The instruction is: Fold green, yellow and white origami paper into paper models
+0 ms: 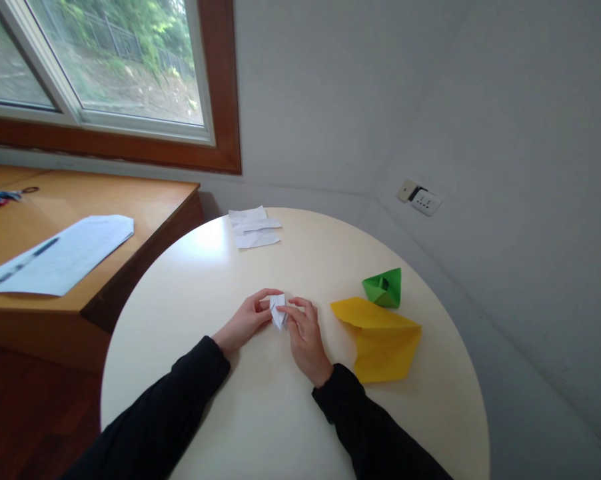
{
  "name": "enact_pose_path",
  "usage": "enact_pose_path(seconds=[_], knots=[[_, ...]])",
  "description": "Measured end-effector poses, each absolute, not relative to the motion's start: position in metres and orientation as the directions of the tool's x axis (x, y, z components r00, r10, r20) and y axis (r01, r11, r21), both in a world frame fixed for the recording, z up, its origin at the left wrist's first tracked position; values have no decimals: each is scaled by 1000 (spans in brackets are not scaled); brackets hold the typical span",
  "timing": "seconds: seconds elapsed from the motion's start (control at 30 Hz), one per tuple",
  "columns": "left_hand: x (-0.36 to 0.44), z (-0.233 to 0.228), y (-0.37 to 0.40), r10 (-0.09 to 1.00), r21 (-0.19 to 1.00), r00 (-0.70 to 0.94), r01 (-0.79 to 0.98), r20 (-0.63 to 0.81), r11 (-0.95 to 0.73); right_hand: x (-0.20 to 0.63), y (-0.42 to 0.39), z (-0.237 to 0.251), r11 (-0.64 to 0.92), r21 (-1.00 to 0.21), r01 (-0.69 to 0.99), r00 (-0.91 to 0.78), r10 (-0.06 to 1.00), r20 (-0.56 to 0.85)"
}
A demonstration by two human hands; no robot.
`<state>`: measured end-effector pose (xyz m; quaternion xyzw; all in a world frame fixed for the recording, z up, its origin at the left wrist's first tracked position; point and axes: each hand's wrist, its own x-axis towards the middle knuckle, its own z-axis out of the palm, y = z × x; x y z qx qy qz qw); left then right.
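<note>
Hands (250,321) (309,339) pinching folded paper (278,311) | white, small, layered | pointed toward wearer

- Left hand (245,323), right hand (306,339): fingers on 1 white paper (278,311), folded.
- Table (260,413), right side: yellow paper (384,347), green boat (388,288) just beyond.
- Far edge: white scraps (255,233).

Both forearms enter from the near side and converge toward the centre. The left arm (165,407), dark-sleeved, angles far and right; the right arm (375,430), likewise sleeved, angles far and left. The left hand (245,323) holds its fingertips in a pinch. The right hand (308,340) points one finger left; another is bent.
</note>
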<state>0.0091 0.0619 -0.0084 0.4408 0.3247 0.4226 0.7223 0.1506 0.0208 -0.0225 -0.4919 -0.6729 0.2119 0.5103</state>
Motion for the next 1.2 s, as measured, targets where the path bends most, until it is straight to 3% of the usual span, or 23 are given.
enact_pose_path(seconds=[0.33,0.6,1.2], knots=[[6,-6,64,885,844,446,-415,-137,340,151,24,-25,390,-792,470,2,897,442],[8,-4,62,915,877,369,-373,-160,304,149,22,-23,477,-777,412,-41,861,507],[5,-9,64,869,832,478,-424,-129,357,151,25,-25,426,-835,349,-22,894,447]])
